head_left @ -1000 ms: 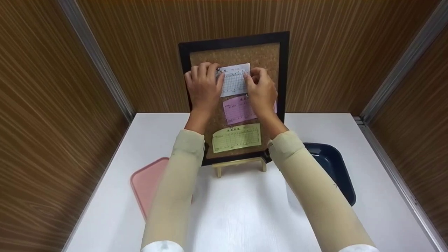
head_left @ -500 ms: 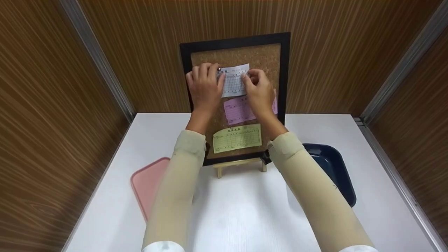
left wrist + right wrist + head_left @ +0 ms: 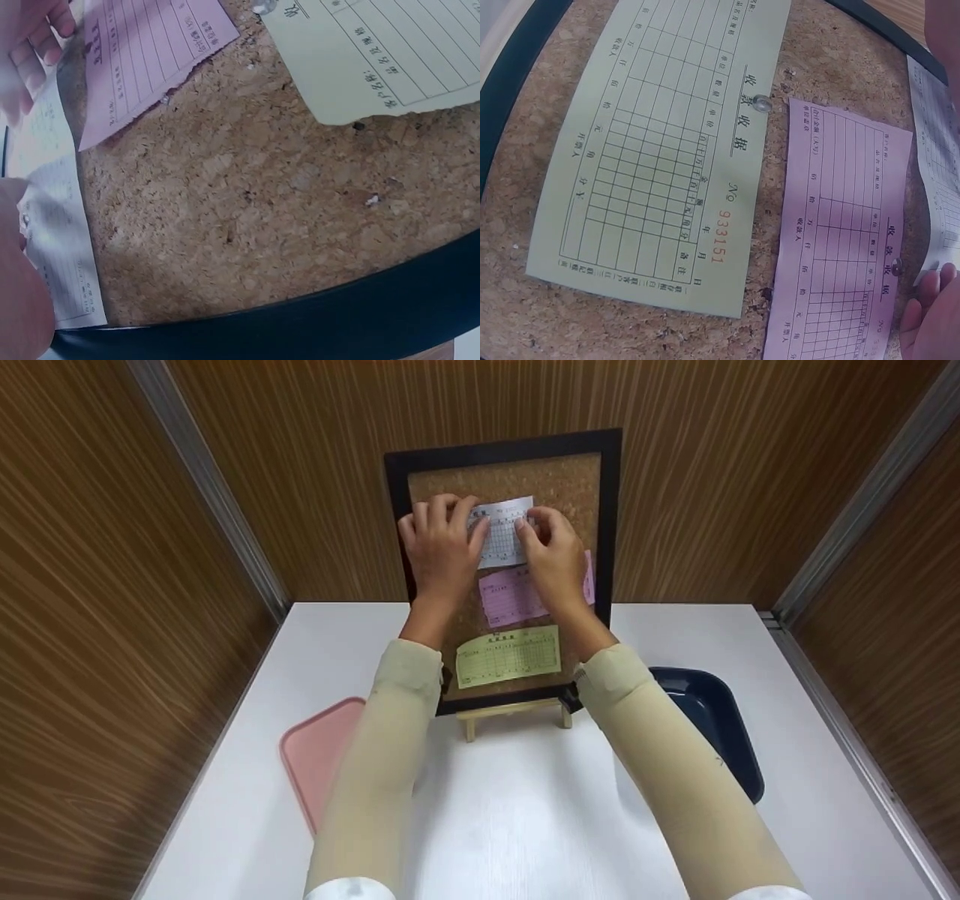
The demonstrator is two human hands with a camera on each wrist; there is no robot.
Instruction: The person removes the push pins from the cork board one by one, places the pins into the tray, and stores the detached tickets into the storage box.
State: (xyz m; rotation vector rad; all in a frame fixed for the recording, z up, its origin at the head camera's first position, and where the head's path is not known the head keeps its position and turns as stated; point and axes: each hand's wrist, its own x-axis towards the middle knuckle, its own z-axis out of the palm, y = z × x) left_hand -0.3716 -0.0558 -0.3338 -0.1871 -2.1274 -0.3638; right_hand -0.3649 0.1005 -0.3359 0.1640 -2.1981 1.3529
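Note:
A white receipt (image 3: 501, 538) lies against the upper part of a cork board (image 3: 566, 476). My left hand (image 3: 441, 547) is spread over its left side, index fingertip at the top left corner and thumb on the paper. A small shiny pin (image 3: 26, 220) shows between these fingers in the left wrist view. At the right edge, my right hand (image 3: 556, 556) pinches the receipt between thumb and index finger. Below are a pink receipt (image 3: 829, 217), partly behind the right wrist, and a yellow-green receipt (image 3: 652, 165), held by clear pushpins (image 3: 762, 103).
The black-framed board leans on a small wooden easel (image 3: 510, 709) on a white table (image 3: 510, 810). A pink tray (image 3: 319, 750) sits at left, partly under the left sleeve. At right stands a dark blue tray (image 3: 739, 750), partly behind the right sleeve. Wood-grain panels surround the table.
My left index finger has shifted slightly right over the pin, which showed beside it before and is now covered in the head view. My right hand keeps its hold and has edged slightly left.

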